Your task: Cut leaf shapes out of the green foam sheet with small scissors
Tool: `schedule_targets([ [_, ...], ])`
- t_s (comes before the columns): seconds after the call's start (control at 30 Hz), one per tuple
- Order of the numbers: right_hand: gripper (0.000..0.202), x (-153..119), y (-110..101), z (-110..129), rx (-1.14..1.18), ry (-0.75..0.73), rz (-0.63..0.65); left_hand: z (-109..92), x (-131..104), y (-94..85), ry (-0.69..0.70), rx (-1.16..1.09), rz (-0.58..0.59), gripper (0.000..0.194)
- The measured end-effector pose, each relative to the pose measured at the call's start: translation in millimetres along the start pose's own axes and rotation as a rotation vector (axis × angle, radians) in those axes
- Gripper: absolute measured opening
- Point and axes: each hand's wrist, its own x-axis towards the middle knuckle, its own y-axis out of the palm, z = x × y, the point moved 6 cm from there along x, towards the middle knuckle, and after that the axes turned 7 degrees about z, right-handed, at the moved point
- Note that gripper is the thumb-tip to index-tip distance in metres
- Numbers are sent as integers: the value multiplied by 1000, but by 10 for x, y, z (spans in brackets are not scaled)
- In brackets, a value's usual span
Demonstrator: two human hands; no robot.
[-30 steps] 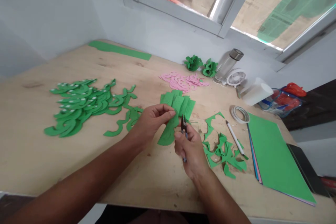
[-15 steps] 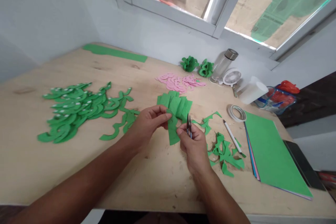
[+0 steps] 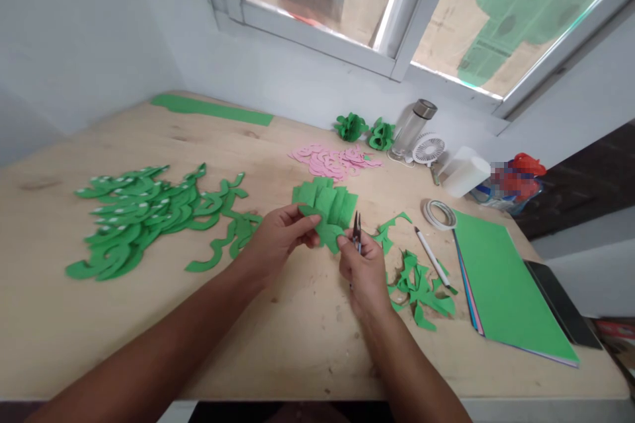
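Note:
My left hand (image 3: 285, 234) pinches the left end of a small green paper piece (image 3: 328, 232) above the table. The fingers of my right hand (image 3: 364, 264) touch that piece's right end and also hold dark-tipped scissors (image 3: 357, 228), whose points face away from me. Just behind the hands lies a stack of folded green strips (image 3: 330, 201). Curved green cutouts with white patches (image 3: 143, 205) are heaped at the left. To the right of my right hand are green scraps (image 3: 419, 287).
Pink cutouts (image 3: 332, 160) lie farther back, near two green paper balls (image 3: 351, 126), a bottle (image 3: 414, 125) and a small fan (image 3: 428, 148). At the right are a tape roll (image 3: 439, 214), a pen (image 3: 432, 256) and green sheets (image 3: 510, 284).
The green piece has turned from upright to slanting sideways between my hands. The whole view has shifted slightly.

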Motion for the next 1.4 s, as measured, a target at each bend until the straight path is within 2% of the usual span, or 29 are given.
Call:
schedule_targets([
  [0.2, 37, 64, -85, 73, 30, -36, -64, 96, 21, 6, -39, -43, 34, 17],
  [0.47, 44, 69, -37, 22, 17, -16, 5, 111, 72, -62, -7, -126, -12, 23],
  [0.6, 42, 81, -70, 8, 17, -56, -16, 132, 88, -63, 11, -148, -12, 29],
  [0.83, 42, 110, -117, -11, 33, -81, -34, 141, 86, -41, 4, -150, 8, 28],
  [1.13, 48, 157, -126, 49, 106, -153, 32, 3, 154, -308, 119, -217, -182, 27],
  [1.4, 48, 251, -210, -27, 238, -171, 57, 166, 208, -265, 138, -211, -196, 32],
])
